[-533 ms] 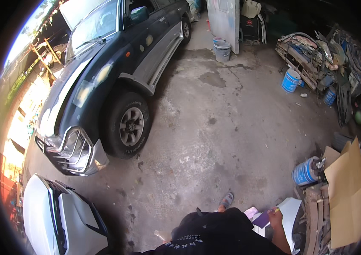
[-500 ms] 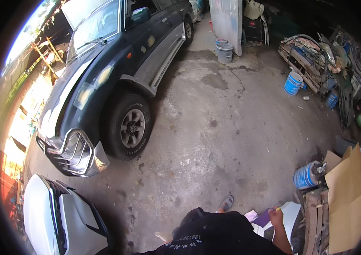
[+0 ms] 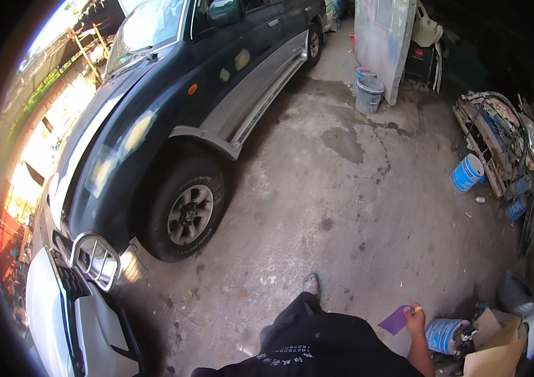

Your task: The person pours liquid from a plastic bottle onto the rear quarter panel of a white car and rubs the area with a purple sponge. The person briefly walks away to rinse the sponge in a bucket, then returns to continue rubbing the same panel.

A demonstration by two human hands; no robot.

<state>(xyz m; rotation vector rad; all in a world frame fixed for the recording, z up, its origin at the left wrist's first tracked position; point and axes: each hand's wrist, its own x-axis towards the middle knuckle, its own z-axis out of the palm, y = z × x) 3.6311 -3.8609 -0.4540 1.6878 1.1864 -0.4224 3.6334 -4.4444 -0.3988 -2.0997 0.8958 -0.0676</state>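
My right hand (image 3: 415, 319) is low in the picture, right of my body, with the fingers closed. They grip a thin purple sheet (image 3: 395, 320), which sticks out to the left of the hand. Something small and yellow shows at the fingertips, too small to name. My left hand is out of view. The dark four-wheel-drive car (image 3: 172, 119) stands ahead on the left, with pale filler patches (image 3: 138, 132) on its front fender and door. Its front wheel (image 3: 189, 215) is the part nearest to me. One of my sandalled feet (image 3: 311, 284) is on the concrete floor.
A white car bumper (image 3: 91, 320) stands at the near left. Blue paint cans (image 3: 468, 173) and a scrap heap (image 3: 499, 135) are on the right. Beside my right hand lie another blue can (image 3: 444, 336) and cardboard (image 3: 499, 352). Grey buckets (image 3: 369, 94) stand by a pillar (image 3: 383, 50).
My view has shifted forward toward the dark car, and one foot has stepped ahead. The purple sheet has come away from the white papers in my right hand's grip.
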